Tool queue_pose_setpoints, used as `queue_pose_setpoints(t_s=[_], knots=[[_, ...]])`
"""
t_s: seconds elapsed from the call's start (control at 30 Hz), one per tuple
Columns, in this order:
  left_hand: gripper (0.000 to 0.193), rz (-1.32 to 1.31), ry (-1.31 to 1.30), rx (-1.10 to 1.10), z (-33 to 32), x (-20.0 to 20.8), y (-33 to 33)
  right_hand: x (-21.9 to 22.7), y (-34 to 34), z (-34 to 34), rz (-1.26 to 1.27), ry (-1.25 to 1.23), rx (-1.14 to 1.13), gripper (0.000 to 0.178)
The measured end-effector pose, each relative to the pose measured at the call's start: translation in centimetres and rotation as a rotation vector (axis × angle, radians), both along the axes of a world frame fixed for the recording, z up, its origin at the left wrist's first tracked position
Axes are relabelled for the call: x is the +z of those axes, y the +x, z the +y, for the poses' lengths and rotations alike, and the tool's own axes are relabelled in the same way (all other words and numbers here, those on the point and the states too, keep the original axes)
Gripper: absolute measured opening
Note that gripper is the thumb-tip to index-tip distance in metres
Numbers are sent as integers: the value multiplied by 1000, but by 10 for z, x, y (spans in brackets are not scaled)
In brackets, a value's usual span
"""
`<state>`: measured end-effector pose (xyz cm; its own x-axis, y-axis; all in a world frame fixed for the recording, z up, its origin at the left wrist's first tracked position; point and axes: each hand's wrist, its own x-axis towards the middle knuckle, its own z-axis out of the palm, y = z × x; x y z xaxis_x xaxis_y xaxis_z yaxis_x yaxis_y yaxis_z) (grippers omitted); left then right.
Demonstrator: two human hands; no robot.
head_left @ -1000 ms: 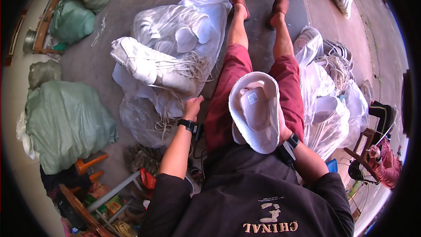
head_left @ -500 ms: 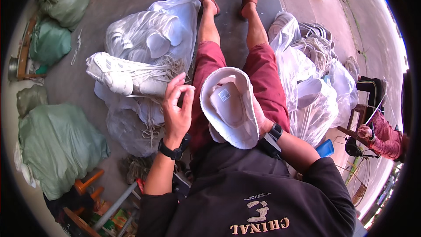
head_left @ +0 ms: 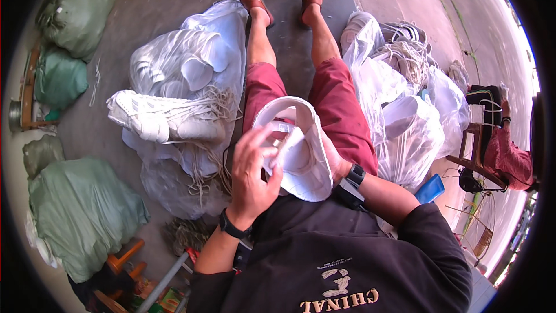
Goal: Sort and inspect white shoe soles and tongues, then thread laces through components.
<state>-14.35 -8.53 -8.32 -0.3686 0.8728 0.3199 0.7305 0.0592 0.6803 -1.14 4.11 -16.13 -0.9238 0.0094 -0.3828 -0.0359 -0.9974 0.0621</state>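
Over my lap is a white shoe upper [head_left: 313, 177], its wide opening turned up toward me and a small label showing inside. My right hand [head_left: 335, 159] grips its right side; the fingers are partly hidden behind it. At the upper's left edge, my left hand [head_left: 252, 175] has its thumb apart from its bent, slightly blurred fingers. Those fingertips overlap the opening; whether they touch the material I cannot tell. To the left, a bundle of white shoe uppers [head_left: 168, 117] with trailing laces lies against clear plastic bags [head_left: 174, 55] holding more white pieces.
On the right are clear plastic bags [head_left: 408, 139] of white uppers and a heap of pale cords [head_left: 405, 52]. Green sacks [head_left: 87, 206] stand along the left. A blue object [head_left: 430, 189] lies by my right elbow. Another person's red sleeve [head_left: 509, 156] shows at far right.
My left hand has moved right and down, from beside the shoe upper to over its opening. The upper has tilted a little in my right hand. The whole view has shifted slightly.
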Motion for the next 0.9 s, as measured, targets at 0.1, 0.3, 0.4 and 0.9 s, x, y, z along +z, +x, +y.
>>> queue_pose_setpoints(t_s=[0.1,0.3,0.4,0.9], knots=[[27,-259,8,-200,-12,7,23,3,-2,-1,45,88,-41,65],[27,-158,-51,-358,-18,14,47,2,0,-2,32,59,7,79],[26,-304,-90,-410,-14,14,46,-5,2,-3,-17,55,16,84],[76,127,-470,-173,-2,16,44,-20,11,0,49,-24,-112,49]])
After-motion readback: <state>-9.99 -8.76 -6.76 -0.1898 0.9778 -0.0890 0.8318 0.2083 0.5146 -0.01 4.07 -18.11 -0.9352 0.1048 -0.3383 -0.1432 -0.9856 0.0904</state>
